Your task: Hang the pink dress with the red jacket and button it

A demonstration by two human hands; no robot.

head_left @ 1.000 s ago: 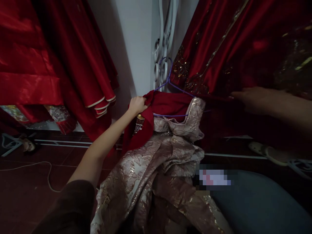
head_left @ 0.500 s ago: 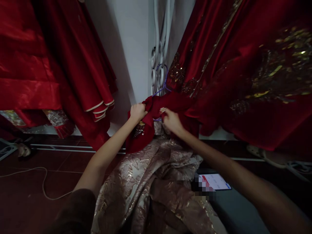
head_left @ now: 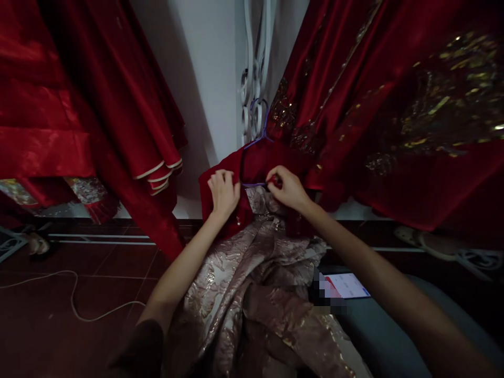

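Note:
A red jacket (head_left: 258, 160) hangs on a purple hanger (head_left: 264, 128), its front parted over a shiny champagne-coloured brocade garment (head_left: 252, 252). My left hand (head_left: 225, 193) lies on the jacket's left front panel with fingers apart and slightly bent. On the opposite side my right hand (head_left: 289, 188) is closed in a pinch on the jacket's front edge, beside the hanger's lower bar. A small dangling ornament with a pearl shows just below my left hand, mostly covered by it.
Red gowns hang at the left (head_left: 129, 105) and right (head_left: 413, 173), the latter with gold sequins. Behind stands a white scrolled metal frame (head_left: 256, 63). A lit phone (head_left: 348, 285) lies on a grey-green surface (head_left: 378, 325). A white cable (head_left: 74, 294) crosses the tiled floor.
My left hand has loosened from a fist on the jacket's edge and now lies spread on the panel. My right hand has moved slightly right and pinches the opposite edge. The jacket lies flatter.

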